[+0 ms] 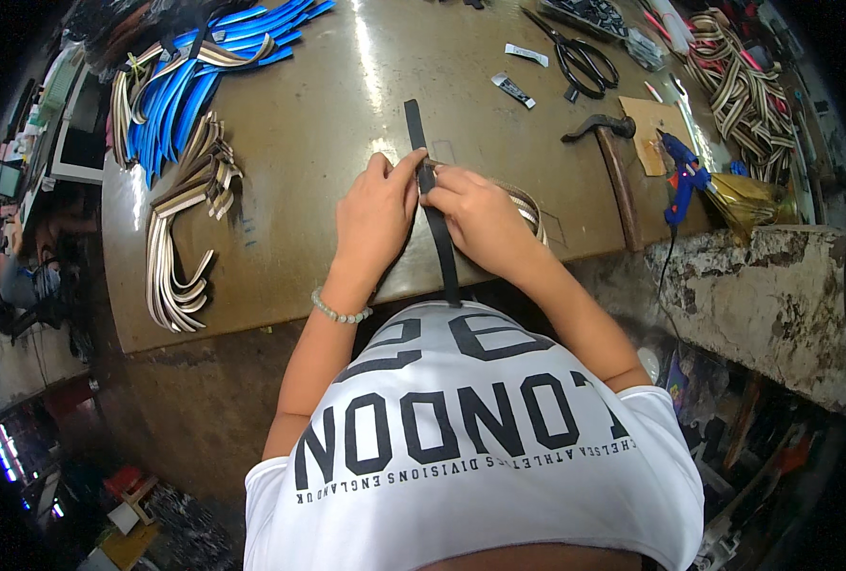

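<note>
A long black strap (pixel 445 249) runs lengthwise over the table between my hands, its far end pointing away and its near end at my shirt. My left hand (pixel 375 214) is closed, thumb and forefinger pinching the strap's left side. From the right, my right hand (pixel 485 221) pinches the same strap slightly nearer to me. A striped strap (pixel 529 205) curves out from behind my right hand in a loop; its end is hidden by my fingers. Whether the two straps are joined there, I cannot tell.
Striped straps (pixel 161 276) and blue strips (pixel 161 119) lie at the left. On the right are scissors (pixel 575 59), a hammer (pixel 620 186), a blue glue gun (pixel 686 179), a small tube (pixel 513 91), cardboard (pixel 644 119) and a striped strap pile (pixel 739 90). The table's front edge is close to me.
</note>
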`<state>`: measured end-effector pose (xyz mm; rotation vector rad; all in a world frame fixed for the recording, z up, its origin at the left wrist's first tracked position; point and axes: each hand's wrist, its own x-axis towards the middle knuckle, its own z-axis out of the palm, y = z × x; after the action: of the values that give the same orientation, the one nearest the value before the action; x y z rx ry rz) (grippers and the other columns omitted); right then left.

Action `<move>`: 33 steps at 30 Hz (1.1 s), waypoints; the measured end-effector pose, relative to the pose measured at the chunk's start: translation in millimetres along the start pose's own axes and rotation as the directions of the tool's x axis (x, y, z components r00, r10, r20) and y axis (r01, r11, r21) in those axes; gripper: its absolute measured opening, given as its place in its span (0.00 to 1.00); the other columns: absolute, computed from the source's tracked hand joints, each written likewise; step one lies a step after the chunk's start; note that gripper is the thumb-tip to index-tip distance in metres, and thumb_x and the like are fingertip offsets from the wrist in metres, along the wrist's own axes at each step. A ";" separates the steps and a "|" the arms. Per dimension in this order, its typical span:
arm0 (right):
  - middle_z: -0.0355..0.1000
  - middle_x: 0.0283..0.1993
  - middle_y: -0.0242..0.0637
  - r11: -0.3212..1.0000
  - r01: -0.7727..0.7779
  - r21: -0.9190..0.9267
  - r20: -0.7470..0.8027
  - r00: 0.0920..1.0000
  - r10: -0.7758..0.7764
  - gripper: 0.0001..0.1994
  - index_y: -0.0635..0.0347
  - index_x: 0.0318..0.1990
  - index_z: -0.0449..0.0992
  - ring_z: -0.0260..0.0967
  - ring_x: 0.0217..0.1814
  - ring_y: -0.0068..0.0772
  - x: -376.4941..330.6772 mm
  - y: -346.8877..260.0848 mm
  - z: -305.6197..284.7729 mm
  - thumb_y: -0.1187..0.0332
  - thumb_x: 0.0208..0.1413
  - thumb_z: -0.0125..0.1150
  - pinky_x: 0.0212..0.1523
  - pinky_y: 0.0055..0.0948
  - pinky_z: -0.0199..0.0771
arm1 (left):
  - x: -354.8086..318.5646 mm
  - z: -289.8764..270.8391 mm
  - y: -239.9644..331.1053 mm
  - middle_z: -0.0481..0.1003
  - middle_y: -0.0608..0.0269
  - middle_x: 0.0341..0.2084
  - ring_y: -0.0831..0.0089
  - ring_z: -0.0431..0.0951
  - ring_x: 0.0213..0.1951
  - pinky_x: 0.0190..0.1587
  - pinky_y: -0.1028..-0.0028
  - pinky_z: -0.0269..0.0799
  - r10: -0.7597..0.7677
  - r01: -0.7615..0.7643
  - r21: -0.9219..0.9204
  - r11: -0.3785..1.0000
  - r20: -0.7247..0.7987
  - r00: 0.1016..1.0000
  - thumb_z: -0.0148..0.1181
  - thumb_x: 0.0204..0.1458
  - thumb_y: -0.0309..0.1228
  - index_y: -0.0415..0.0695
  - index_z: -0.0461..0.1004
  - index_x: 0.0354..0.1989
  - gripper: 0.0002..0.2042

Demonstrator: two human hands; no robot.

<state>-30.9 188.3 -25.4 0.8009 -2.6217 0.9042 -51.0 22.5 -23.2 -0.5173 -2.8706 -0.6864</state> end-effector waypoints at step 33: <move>0.70 0.42 0.42 0.996 0.071 -0.048 0.115 0.991 -0.065 0.12 0.66 0.41 0.72 0.68 0.47 0.45 -10.2 -0.5 -6.6 0.76 0.47 0.54 0.48 0.36 0.72 | -3.5 -6.5 -0.1 0.71 0.61 0.29 0.60 0.76 0.28 0.29 0.63 0.72 0.016 -0.013 -0.098 0.995 0.032 0.999 0.58 0.56 0.32 0.56 0.79 0.50 0.13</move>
<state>-21.8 196.4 -24.1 0.9477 -2.6838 0.7906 -47.4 18.4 -18.3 -0.5667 -2.8713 -0.8264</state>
